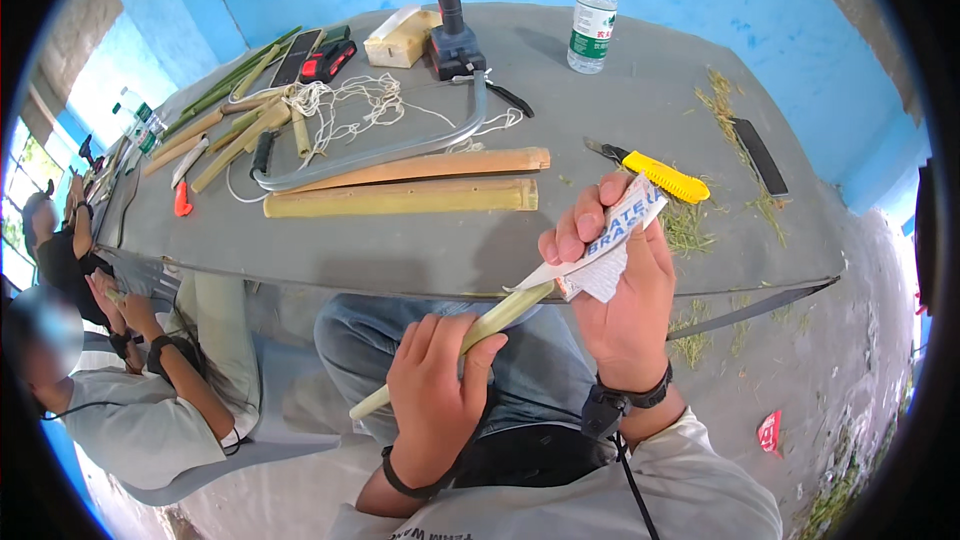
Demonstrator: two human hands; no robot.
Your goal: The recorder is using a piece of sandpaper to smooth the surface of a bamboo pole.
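Note:
My left hand is closed around a slim pale-green bamboo stick, which slants up to the right above my lap. In my right hand a folded sheet of sandpaper, white-backed with printing, is wrapped at the stick's upper end. That end is hidden under the paper and my fingers. Just beyond my right hand, a yellow utility knife lies on the grey table. Left of it, two split bamboo pieces lie side by side, with a hacksaw behind them.
Toward the back stand a cordless drill, a pale block and a water bottle. White string tangles near more bamboo at left. Green shavings and a dark flat bar lie at right. Another person sits at left.

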